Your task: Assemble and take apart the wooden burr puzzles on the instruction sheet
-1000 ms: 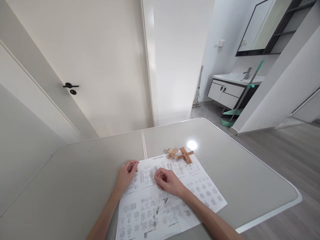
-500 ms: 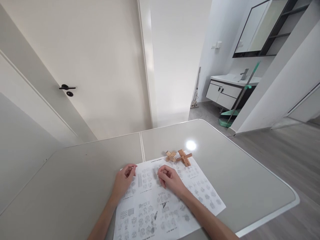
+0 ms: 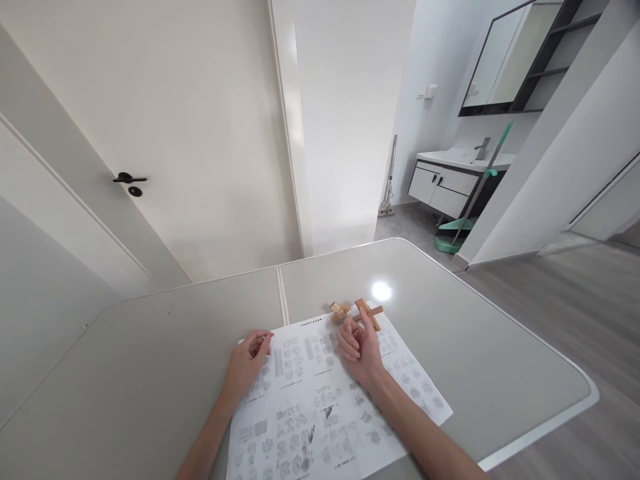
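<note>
My left hand (image 3: 247,357) rests at the upper left corner of a printed sheet (image 3: 345,400), its fingers loosely curled together with nothing visible in them. Over the upper right part of the sheet is my right hand (image 3: 364,350). Its index finger reaches out to the larger wooden interlocking puzzle (image 3: 375,312), a brown cross of bars; whether they touch I cannot tell. The other fingers are curled in. Just left of that puzzle sits a smaller, paler wooden puzzle (image 3: 339,312), its lower side partly hidden by my right hand.
A grey table (image 3: 450,347) with a pale rim carries everything, and a seam (image 3: 283,293) crosses it. Behind it stand a white door (image 3: 215,133) and a wall. A washbasin cabinet (image 3: 445,183) and a green broom with dustpan (image 3: 447,245) are at the back right.
My right hand has moved right and away from me, from the middle of the sheet to the larger wooden puzzle, and its index finger has stretched out. My left hand stays put.
</note>
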Demonstrator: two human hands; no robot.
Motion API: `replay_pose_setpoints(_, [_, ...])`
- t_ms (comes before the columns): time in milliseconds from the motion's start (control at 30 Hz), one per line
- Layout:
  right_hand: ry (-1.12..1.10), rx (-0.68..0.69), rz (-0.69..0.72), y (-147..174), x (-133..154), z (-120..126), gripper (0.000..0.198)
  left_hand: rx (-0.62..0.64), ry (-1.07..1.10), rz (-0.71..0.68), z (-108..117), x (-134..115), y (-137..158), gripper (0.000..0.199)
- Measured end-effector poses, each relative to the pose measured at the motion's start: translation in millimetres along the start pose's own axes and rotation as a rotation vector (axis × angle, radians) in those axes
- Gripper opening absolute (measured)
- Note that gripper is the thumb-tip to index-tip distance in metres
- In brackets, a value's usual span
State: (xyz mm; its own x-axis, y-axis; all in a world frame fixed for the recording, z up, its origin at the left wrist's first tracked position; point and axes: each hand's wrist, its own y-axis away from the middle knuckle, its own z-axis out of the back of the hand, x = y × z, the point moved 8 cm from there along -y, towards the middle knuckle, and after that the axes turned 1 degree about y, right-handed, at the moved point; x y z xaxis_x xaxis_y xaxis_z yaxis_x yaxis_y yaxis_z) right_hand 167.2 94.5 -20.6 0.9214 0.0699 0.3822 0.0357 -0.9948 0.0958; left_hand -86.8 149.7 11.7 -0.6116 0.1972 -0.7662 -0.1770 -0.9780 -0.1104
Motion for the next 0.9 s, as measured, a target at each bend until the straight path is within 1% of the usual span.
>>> replay_pose_setpoints(133, [-0.178, -0.010, -0.023, -3, 2, 8, 0.050, -0.002, -0.002, 0.011, 2, -1, 1, 0.038])
replay_pose_setpoints(267, [-0.258, -0.015, -0.021, -6, 3, 16, 0.048, 0.005, -0.005, 0.016, 2, -6, 3, 0.038])
replay_pose_setpoints(500, [-0.264, -0.033, -0.003, -7, 6, 20, 0.043, -0.001, -0.001, 0.019, 3, -7, 3, 0.038])
replay_pose_setpoints(733, [-0.253, 0.009, 0.001, -11, 7, 25, 0.039, 0.000, 0.007, 0.013, 3, -12, 5, 0.037])
replay_pose_setpoints(900, [-0.215, 0.021, 0.015, -10, 9, 24, 0.036, 0.013, 0.002, 0.004, 2, -15, 6, 0.038])
